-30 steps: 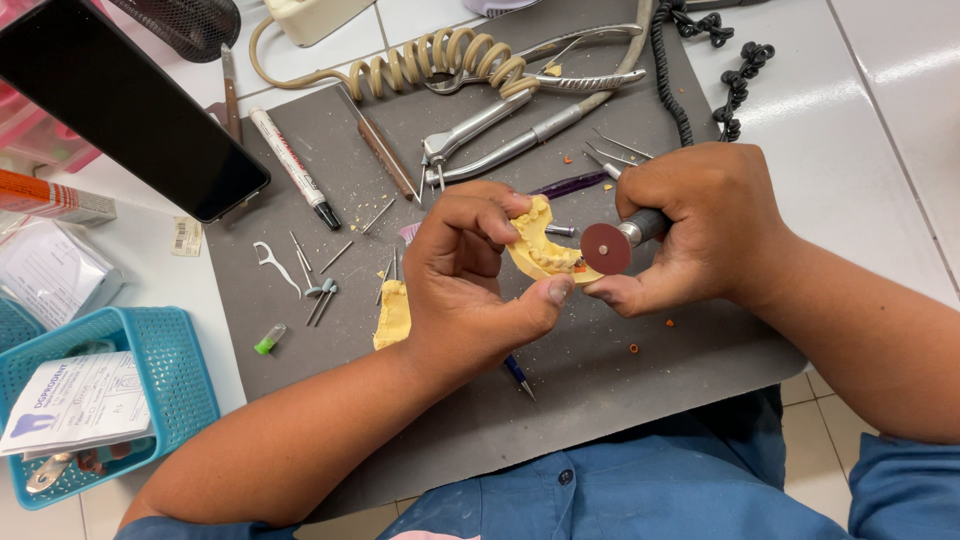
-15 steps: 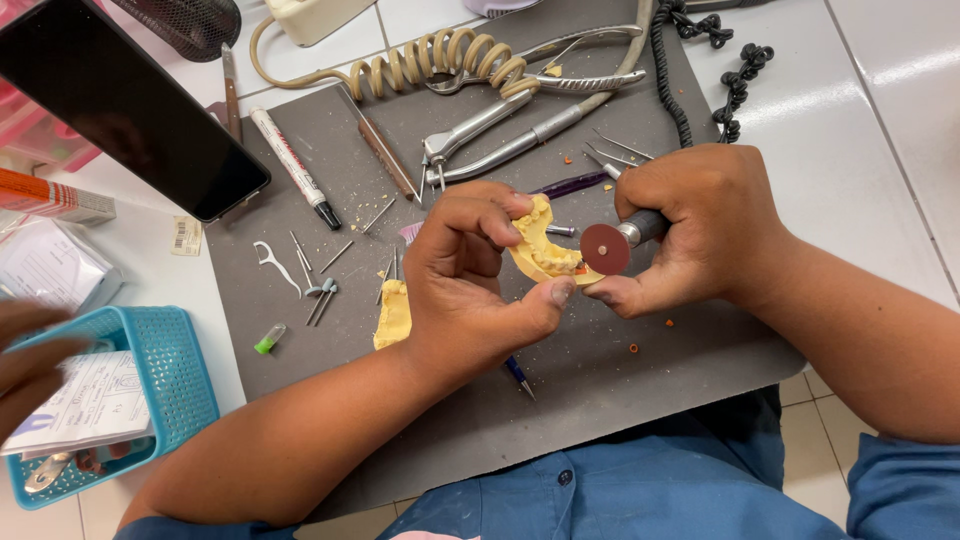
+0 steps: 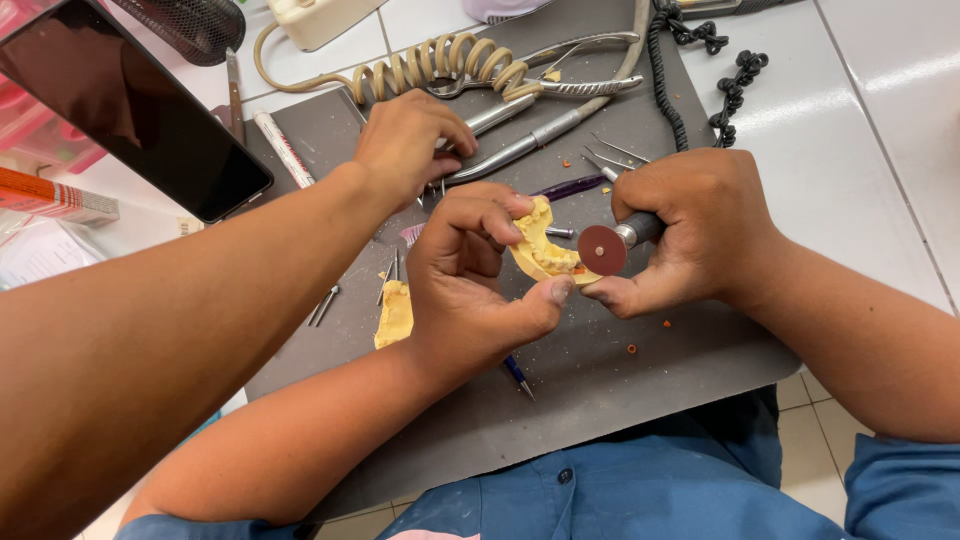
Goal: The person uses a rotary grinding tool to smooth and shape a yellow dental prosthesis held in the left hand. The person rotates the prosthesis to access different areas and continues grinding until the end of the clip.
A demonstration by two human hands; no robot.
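While left hand clamps cast, right hand, clamped on handpiece, should keep disc square, touch light.

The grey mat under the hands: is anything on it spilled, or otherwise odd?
Small orange crumbs lie scattered on the grey mat below the right hand. Another person's arm also crosses in from the left, hand on the metal tools.

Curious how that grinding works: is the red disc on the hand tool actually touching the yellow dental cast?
Touching. In the head view, the red disc overlaps the yellow dental cast's edge with no gap showing, while the left hand holds the cast and the right hand grips the tool.
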